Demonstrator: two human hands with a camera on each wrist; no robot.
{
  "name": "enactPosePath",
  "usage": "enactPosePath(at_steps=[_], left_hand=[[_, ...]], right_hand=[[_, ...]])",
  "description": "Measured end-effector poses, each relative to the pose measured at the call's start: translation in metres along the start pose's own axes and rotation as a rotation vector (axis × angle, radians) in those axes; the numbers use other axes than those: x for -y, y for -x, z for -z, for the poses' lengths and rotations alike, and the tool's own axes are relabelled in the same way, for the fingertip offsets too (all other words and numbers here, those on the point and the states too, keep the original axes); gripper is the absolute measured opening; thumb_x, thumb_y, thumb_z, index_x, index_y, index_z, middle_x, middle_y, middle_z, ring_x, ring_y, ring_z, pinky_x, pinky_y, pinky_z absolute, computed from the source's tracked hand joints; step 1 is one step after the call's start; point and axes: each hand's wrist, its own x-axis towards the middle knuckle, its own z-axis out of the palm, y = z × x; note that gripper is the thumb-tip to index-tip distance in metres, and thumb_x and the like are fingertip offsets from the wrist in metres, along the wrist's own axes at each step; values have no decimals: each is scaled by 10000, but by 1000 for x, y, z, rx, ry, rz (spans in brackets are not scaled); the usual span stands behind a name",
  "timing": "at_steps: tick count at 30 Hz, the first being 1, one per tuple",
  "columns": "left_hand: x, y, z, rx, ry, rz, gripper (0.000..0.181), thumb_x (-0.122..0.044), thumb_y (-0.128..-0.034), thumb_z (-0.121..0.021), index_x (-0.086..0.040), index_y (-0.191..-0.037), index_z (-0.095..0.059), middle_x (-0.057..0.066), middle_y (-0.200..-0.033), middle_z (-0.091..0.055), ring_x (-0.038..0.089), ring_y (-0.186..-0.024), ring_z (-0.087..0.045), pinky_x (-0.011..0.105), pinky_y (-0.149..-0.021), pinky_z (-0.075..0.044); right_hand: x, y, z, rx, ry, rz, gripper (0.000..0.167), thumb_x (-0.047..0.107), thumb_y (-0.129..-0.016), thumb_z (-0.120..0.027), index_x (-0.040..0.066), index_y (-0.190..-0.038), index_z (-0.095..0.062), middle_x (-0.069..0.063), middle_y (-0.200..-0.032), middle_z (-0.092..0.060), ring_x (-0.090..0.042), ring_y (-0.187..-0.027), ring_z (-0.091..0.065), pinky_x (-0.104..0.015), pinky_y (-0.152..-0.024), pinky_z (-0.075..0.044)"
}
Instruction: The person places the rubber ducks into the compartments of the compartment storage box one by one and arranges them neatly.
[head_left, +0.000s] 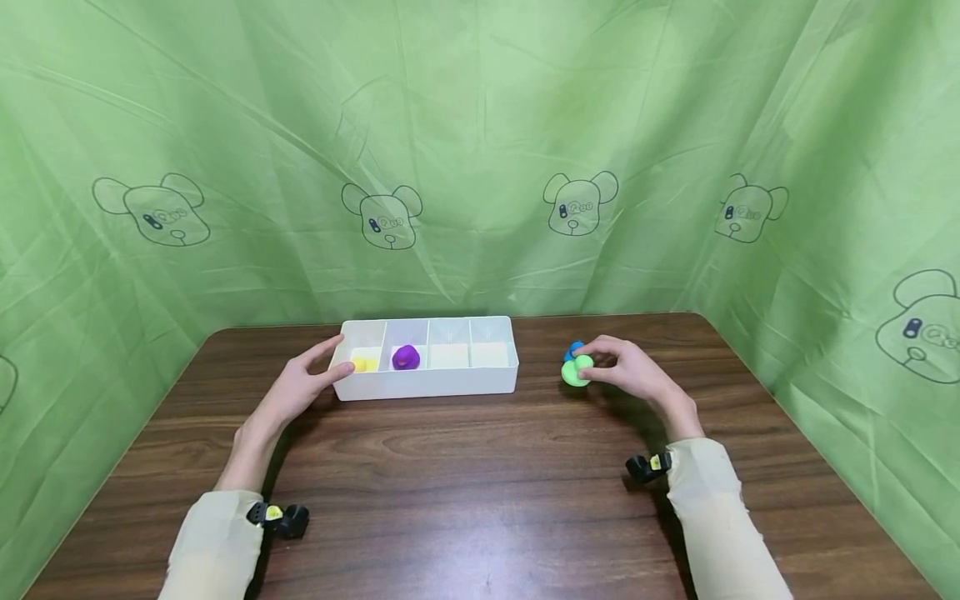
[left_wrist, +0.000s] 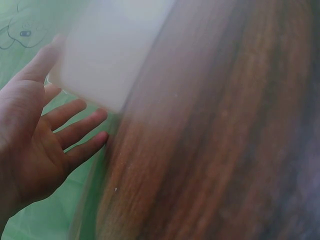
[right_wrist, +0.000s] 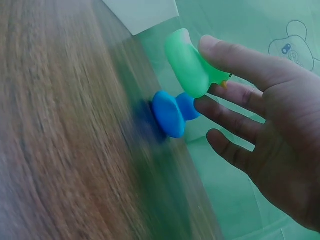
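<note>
My left hand (head_left: pixel 295 387) is at the left end of a white divided box (head_left: pixel 427 383). Its thumb lies at the front rim and the index finger at the end wall; in the left wrist view the other fingers spread loosely beside it. My right hand (head_left: pixel 628 369) pinches a light green toy duck (right_wrist: pixel 187 65) between thumb and fingers, just above the table. Close behind it, a blue toy duck (right_wrist: pixel 169 114) stands on the table, partly hidden in the head view. Inside the box, a yellow toy (head_left: pixel 365 365) and a purple toy duck (head_left: pixel 406 357) occupy the two left compartments.
The brown wooden table (head_left: pixel 450 483) carries the box near its far edge. A green curtain (head_left: pixel 480 150) with printed bear heads hangs behind and at both sides. Bare table surface lies between the box and the ducks.
</note>
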Motion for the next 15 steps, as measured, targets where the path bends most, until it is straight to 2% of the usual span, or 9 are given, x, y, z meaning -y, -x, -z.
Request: enactPosePath(at_steps=[3, 8, 15], left_hand=[[0, 1, -1, -4, 3, -2, 790, -579, -897, -653, -335, -1564, -307, 56, -1642, -269, 379, -1526, -137, 681, -1170, -150], [-1, 3, -2, -11, -1, 2, 797, -586, -896, -649, -331, -1567, -302, 61, -1644, -262, 381, -1527, -135, 686, -1169, -143], [-2, 6, -6, -19, -12, -1, 797, -588, -901, -643, -313, -1569, -305, 70, -1642, -266, 390, -1523, -142, 682, -1169, -152]], right_hand=[[3, 0, -1, 4, -5, 4, 388, 298, -854, -797, 108, -1183, -713, -14, -1090, -684, -171, -962, -626, -258, -829, -498], [6, 0, -1, 4, -6, 3, 387, 299, -852, -799, 106, -1176, -714, -7, -1092, -682, -192, -978, -622, -349, -862, -507], [5, 1, -4, 0, -3, 41, 387, 307, -857, -794, 110, -1180, -713, -13, -1114, -682, -175, -981, -626, -425, -885, -514]])
